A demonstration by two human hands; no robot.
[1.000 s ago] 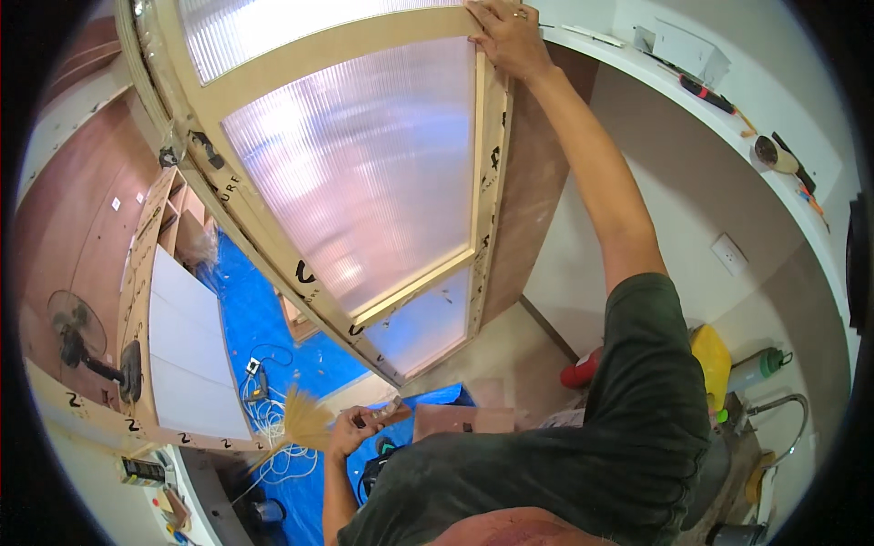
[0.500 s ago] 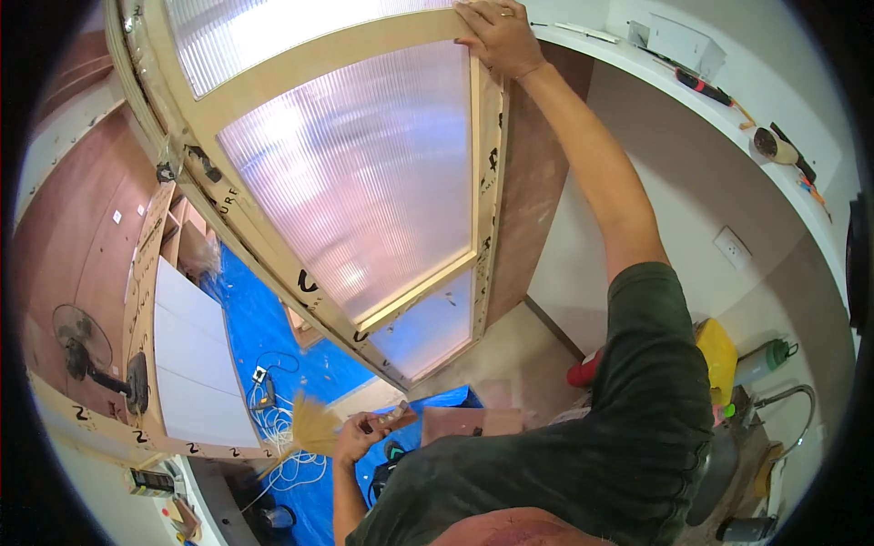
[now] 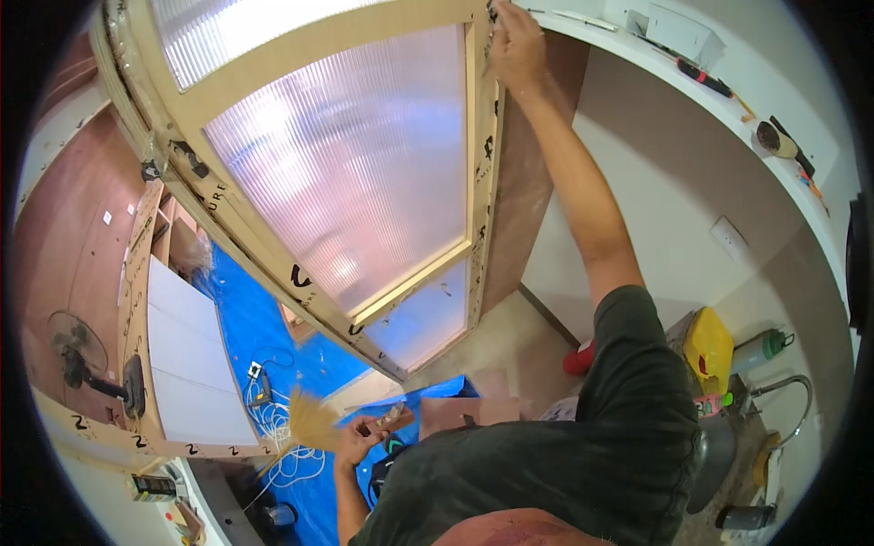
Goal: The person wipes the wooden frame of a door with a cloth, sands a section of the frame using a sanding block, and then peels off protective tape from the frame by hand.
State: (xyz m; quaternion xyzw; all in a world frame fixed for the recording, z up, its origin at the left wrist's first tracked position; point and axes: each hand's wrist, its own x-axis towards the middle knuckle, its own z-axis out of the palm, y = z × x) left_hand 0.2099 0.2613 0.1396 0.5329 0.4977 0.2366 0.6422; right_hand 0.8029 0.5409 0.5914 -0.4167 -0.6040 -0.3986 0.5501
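- Okay, left hand [image 3: 358, 440] pinches a small brownish piece [image 3: 394, 419], low in my view.
- Right hand [image 3: 519, 50] is up at the right edge of the wood-framed panel [image 3: 355, 164], fingers bent; I can't tell if they grip.
- Panel has ribbed translucent panes; I see blue sheet [image 3: 238, 273] past its left edge.
- White cable [image 3: 269, 420] coils on sheet; straw bristles [image 3: 312, 421] just left of left hand.

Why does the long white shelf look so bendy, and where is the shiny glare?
Head view: the white shelf probably looks bendy because the wide fisheye lens curves straight edges near the rim; head view: pale glare and streaks spread over the ribbed panel, with the strongest white toward its upper left.
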